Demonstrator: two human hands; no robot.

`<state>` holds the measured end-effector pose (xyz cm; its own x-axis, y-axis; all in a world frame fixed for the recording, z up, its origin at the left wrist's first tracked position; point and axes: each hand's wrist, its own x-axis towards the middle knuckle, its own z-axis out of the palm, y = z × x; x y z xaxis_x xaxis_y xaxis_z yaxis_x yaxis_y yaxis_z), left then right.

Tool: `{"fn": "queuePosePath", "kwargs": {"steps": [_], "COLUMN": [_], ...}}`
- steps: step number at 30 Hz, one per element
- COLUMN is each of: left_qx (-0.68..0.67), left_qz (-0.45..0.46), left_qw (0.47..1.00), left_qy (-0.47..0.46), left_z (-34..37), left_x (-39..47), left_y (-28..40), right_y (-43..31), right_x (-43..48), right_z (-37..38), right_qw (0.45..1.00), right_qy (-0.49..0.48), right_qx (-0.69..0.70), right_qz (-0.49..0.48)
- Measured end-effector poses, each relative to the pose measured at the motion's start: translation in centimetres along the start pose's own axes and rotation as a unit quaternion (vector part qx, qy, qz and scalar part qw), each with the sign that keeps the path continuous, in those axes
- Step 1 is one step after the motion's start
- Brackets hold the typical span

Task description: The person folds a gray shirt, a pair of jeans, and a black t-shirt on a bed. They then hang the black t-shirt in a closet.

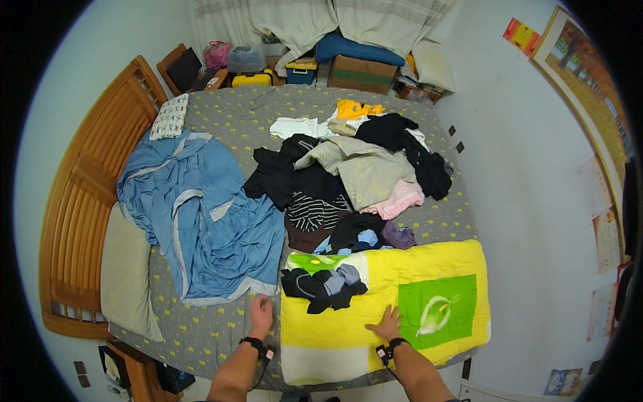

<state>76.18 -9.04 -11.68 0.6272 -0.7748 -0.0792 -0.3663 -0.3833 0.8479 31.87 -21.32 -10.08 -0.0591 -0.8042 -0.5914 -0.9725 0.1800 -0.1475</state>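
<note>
My left hand is over the grey patterned bed sheet, its fingers curled near the pale hem of a crumpled blue quilt. Whether it grips anything cannot be made out. My right hand lies with fingers spread on a folded yellow, white and green quilt. A crumpled black and grey garment rests on that quilt, between and beyond my hands. Behind it is a heap of clothes: black garments, a striped piece, a beige cloth, a pink one and a purple one.
A wooden headboard with a beige pillow stands at the left, and a small patterned pillow lies further back. Beyond the bed are a cardboard box and a yellow case. A wall runs along the right.
</note>
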Motion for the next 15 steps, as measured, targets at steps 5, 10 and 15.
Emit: {"fn": "queuePosePath", "kwargs": {"steps": [5,10,15], "left_qx": [0.128,0.327,0.485], "left_qz": [0.232,0.234,0.212], "left_qw": [0.964,0.896,0.841], "left_qy": [-0.011,-0.189,-0.114], "left_z": [0.6,4.5,8.7], "left_x": [13.9,26.7,35.2], "left_y": [5.1,10.3,7.9], "right_y": [-2.6,-2.2,-1.7], "right_x": [6.4,9.1,10.5], "right_z": [1.6,4.4,5.5], "right_qw": [0.993,0.993,0.996], "right_qy": [-0.021,-0.015,-0.023], "right_qx": [-0.114,-0.096,-0.082], "right_qz": [0.022,0.071,0.038]}}
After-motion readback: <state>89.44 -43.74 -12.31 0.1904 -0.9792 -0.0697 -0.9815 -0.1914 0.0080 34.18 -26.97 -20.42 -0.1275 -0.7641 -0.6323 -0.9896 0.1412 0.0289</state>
